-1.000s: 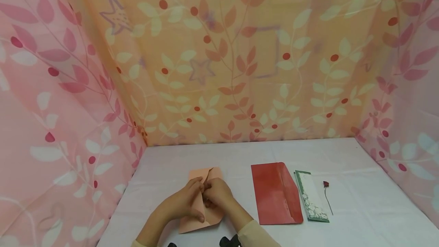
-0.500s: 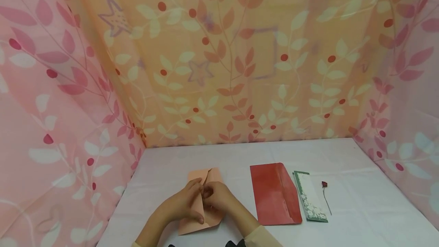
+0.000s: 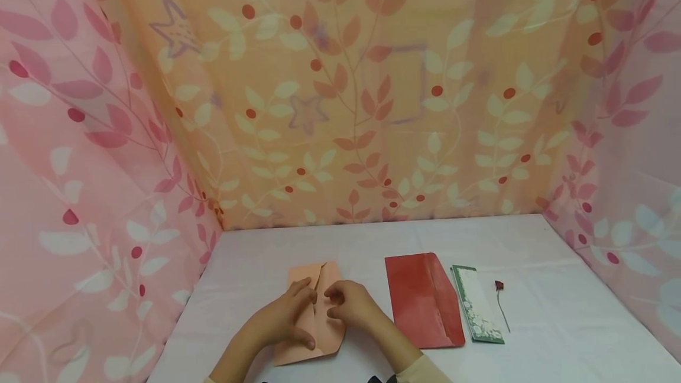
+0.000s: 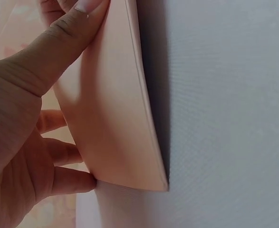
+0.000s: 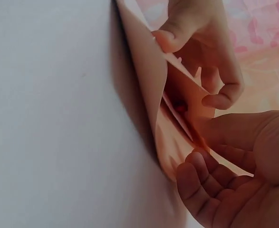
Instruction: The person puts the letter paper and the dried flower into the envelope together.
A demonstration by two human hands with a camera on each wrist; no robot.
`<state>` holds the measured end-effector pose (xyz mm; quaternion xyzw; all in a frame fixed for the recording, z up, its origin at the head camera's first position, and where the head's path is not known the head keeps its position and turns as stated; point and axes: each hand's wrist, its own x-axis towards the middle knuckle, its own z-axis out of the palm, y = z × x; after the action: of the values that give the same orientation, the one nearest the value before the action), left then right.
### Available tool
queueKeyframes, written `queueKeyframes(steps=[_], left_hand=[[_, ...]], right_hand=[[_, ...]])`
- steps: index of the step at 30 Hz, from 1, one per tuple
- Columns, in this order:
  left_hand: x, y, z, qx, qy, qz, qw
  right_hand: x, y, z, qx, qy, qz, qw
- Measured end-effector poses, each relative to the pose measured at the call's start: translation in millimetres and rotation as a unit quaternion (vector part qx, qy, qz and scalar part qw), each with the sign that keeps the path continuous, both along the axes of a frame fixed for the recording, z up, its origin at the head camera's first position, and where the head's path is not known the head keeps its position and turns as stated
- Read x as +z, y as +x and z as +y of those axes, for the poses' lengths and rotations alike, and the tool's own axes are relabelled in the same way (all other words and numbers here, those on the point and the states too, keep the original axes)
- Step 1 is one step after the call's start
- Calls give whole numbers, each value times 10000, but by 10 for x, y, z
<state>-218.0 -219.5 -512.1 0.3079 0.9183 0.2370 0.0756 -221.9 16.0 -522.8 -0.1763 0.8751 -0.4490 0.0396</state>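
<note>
A peach paper envelope [image 3: 328,333] lies in front of me, its opening gaping along the middle. My left hand [image 3: 284,317] grips its left side, thumb on the near paper and fingertips at the opening's edge. In the left wrist view, the thumb lies along the envelope [image 4: 115,118] with the other fingers behind it. My right hand [image 3: 355,306] hovers over the right side with fingers loosely bent and thumb apart. In the right wrist view, its fingertips [image 5: 189,178] are right at the paper's edge. Inside the pocket a small dark red thing [image 5: 179,105] shows in shadow.
To the right lies a red envelope [image 3: 417,303], flap side rightward. Beside it are a green-bordered white card [image 3: 477,306] with a floral print and a small dried red flower [image 3: 499,286] on a thin stem. A white cloth covers the table [image 3: 404,235]; patterned curtains stand around it.
My right hand has drawn back from the envelope's opening toward the right, and its fingers have loosened. The left hand stays on the envelope. The whole head view has shifted slightly.
</note>
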Motion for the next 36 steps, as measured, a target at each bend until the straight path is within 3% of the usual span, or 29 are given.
queueKeyframes(steps=[20, 28, 36], left_hand=[[16, 43, 14, -3, -37, 4, 10000], [0, 55, 24, 38, -127, -4, 9999], [25, 82, 34, 14, -65, -53, 10000]], right_hand=[[166, 171, 160, 125, -199, 320, 9992], [427, 340, 306, 375, 182, 753, 9963], [464, 460, 596, 465, 941, 1208, 9871]])
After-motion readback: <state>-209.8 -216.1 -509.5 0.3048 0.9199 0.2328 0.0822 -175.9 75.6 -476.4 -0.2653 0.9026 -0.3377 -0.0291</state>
